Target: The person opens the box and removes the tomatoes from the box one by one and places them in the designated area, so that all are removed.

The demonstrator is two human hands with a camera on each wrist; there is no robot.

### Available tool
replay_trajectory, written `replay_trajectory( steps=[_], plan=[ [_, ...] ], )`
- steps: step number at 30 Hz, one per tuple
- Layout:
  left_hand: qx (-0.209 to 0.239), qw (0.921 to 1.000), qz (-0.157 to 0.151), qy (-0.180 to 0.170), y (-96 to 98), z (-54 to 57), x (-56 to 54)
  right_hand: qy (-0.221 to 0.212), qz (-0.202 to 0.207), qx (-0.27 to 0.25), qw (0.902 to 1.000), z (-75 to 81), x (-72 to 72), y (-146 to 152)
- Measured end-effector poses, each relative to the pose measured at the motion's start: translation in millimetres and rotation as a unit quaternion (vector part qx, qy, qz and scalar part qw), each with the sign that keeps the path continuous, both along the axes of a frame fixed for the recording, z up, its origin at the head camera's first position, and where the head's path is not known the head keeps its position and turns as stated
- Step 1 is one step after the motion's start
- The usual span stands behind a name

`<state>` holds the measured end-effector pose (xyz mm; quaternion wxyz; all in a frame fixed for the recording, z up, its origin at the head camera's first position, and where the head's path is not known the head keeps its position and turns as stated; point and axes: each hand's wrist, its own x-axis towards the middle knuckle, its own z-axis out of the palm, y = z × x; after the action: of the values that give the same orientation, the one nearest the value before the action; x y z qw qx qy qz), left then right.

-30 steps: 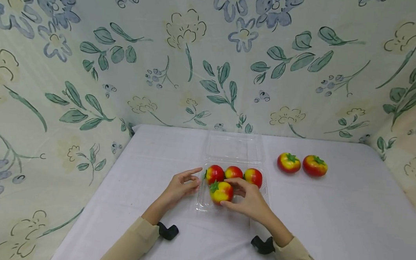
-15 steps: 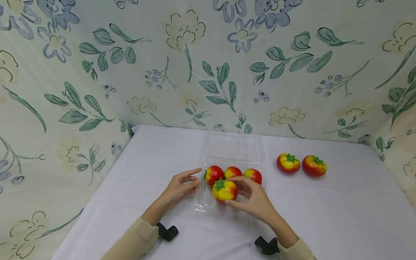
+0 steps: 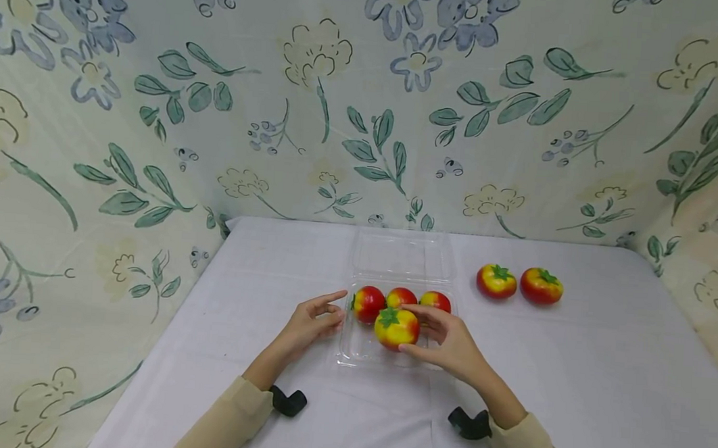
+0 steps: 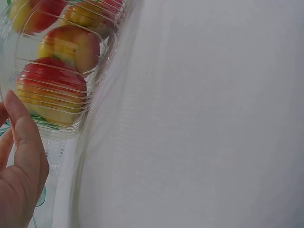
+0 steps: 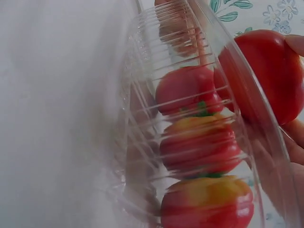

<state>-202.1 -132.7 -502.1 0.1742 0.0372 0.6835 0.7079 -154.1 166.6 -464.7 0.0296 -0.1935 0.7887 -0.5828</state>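
My right hand (image 3: 455,344) grips a red-and-yellow tomato (image 3: 396,329) with a green leafy top, fingers behind it and thumb at its near side. In the right wrist view this tomato (image 5: 273,76) shows above the rim of a clear plastic clamshell box (image 3: 364,358). Along the box's back row sit a left tomato (image 3: 369,304), a middle tomato (image 3: 401,297) and a right tomato (image 3: 435,300), the last partly behind my fingers. My left hand (image 3: 310,324) is at the box's left side, index finger stretched along the rim and the other fingers loosely bent.
The box's clear lid (image 3: 403,255) lies folded back, away from me. Two more tomatoes, a nearer-left tomato (image 3: 497,282) and a far-right tomato (image 3: 541,286), stand on the white tablecloth (image 3: 570,370). A flowered cloth (image 3: 314,147) hangs behind the table.
My right hand has moved a little to the right with the tomato, from the front left of the box toward its front middle. The left hand has stayed at the rim.
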Motion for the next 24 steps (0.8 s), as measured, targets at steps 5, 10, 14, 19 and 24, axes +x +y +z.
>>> replay_trajectory(
  steps=[5,10,14,19,24],
  plan=[
    [0.002,1.0000,-0.001,0.000,-0.2,-1.3,-0.6,0.001,-0.001,-0.005,1.0000,2.4,0.8,4],
    [0.007,1.0000,-0.003,-0.001,0.2,-0.1,-0.2,0.000,-0.007,-0.005,1.0000,4.0,1.3,8],
    [0.011,0.9999,-0.001,-0.003,0.4,1.7,0.5,0.007,-0.008,-0.007,0.9999,5.9,2.3,11],
    [0.016,0.9998,-0.001,-0.007,1.0,2.1,0.5,-0.003,-0.013,-0.016,0.9998,5.8,3.1,17],
    [0.018,0.9998,0.002,-0.009,1.4,1.5,0.2,-0.013,-0.019,-0.018,0.9996,5.2,2.8,24]
  ],
)
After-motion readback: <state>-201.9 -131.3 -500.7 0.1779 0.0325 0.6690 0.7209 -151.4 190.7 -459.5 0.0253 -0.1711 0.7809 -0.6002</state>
